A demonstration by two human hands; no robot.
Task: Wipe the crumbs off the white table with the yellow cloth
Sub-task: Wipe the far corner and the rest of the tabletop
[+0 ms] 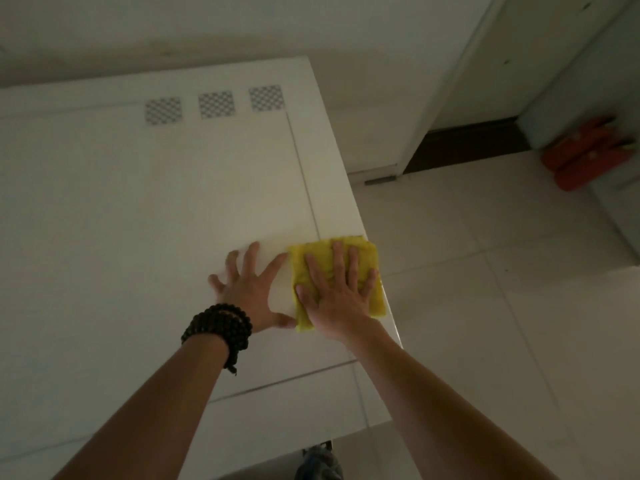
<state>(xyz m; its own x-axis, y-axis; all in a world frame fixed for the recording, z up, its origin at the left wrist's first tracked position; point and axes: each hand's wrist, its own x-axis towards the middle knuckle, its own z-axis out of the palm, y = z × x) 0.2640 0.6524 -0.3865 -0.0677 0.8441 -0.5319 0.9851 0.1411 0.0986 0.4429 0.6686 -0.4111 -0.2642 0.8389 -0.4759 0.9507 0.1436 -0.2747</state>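
Note:
The yellow cloth [370, 258] lies folded flat at the right edge of the white table [138, 202], slightly overhanging it. My right hand [336, 289] presses flat on top of the cloth with fingers spread. My left hand [247, 289], with a dark bead bracelet at the wrist, rests flat on the bare table just left of the cloth, fingers apart, thumb touching the cloth's near left corner. No crumbs are visible in the dim light.
Three checkered squares [216, 105] sit near the table's far edge. A seam [304, 178] runs down the table top. Right of the table is tiled floor [485, 271], a door frame [415, 143] and an orange object [588, 157].

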